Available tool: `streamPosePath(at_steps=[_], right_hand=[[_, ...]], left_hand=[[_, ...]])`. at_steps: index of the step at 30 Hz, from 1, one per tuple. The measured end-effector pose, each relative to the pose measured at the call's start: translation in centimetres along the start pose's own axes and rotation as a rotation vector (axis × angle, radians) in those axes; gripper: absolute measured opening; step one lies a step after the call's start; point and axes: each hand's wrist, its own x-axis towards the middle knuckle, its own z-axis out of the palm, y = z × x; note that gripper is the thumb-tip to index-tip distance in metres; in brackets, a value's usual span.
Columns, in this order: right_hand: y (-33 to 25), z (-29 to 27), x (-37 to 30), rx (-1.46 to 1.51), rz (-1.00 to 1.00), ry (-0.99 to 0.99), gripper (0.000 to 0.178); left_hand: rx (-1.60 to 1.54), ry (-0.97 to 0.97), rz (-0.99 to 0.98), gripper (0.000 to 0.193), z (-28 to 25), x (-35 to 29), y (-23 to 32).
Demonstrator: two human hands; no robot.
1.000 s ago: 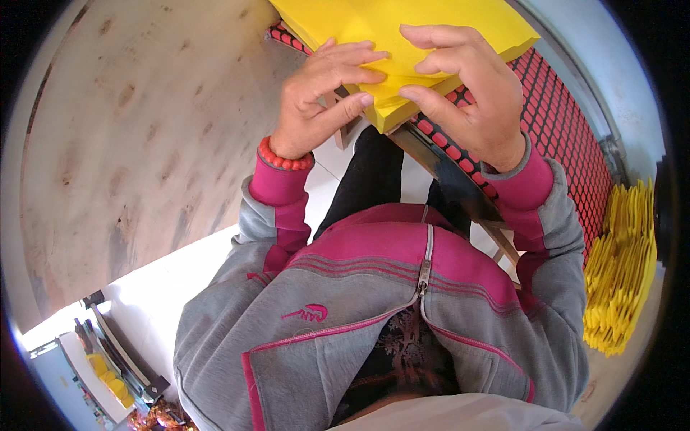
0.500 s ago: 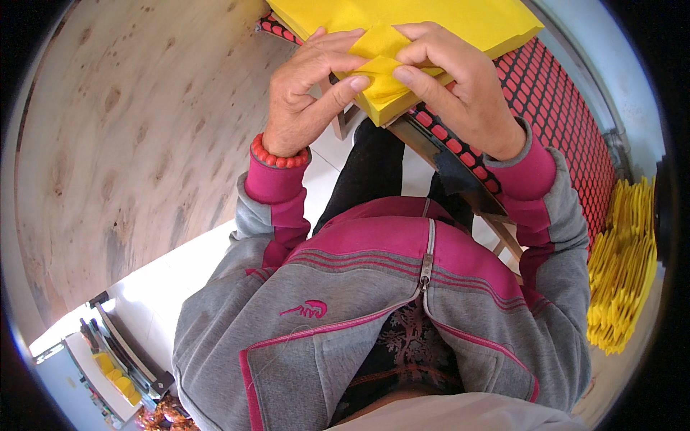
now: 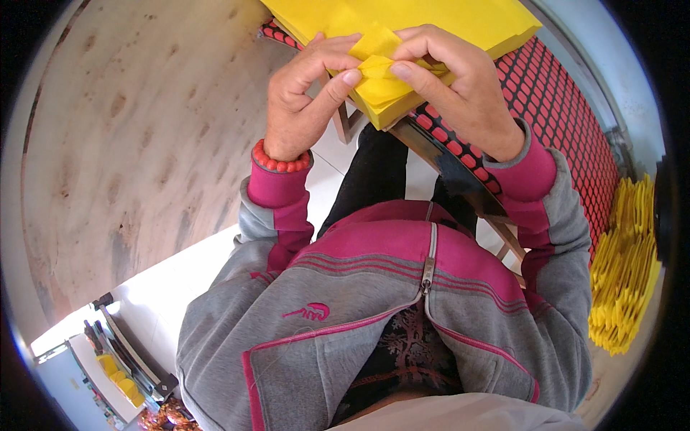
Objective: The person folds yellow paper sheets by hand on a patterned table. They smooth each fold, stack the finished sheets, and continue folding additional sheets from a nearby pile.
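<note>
The left grip (image 3: pixel 303 97) and right grip (image 3: pixel 463 86) pinch a folded yellow sheet (image 3: pixel 376 69) over a yellow stack (image 3: pixel 460 21).

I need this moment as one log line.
left hand: holds folded yellow sheet | right hand: holds same sheet | underneath: yellow stack | beneath stack: patterned mat

Yellow sheets (image 3: pixel 460 21) on red-black cover (image 3: pixel 550 108)

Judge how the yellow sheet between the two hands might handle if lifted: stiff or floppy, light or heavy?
The yellow sheet would probably bend easily, since it folds between the left hand and right hand. It is likely light, as it looks thin. It may crease, given the fold lines showing.
</note>
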Motion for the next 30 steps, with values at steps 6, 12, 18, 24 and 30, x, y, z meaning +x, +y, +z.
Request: streamPosePath(at_steps=[6, 12, 18, 24, 30], right_hand=[[0.5, 0.6, 0.1, -0.001, -0.115, 0.113, 0.016], [0.0, 0.9, 0.3, 0.082, -0.088, 0.149, 0.019], [-0.8, 0.1, 0.5, 0.093, 0.026, -0.036, 0.012], [-0.6, 0.4, 0.8, 0.083, 0.050, 0.017, 0.012], [-0.8, 0.6, 0.7, 0.138, 0.077, 0.025, 0.012]], left_hand=[[0.015, 0.002, 0.002, 0.011, -0.1, 0.0, -0.1], [0.008, -0.005, 0.004, 0.011, -0.1, 0.0, -0.1], [0.028, -0.007, 0.013, 0.012, -0.1, 0.0, -0.1], [-0.005, 0.022, -0.029, 0.017, -0.1, 0.0, 0.3], [0.000, 0.028, -0.045, 0.015, 0.1, 0.2, 0.6]])
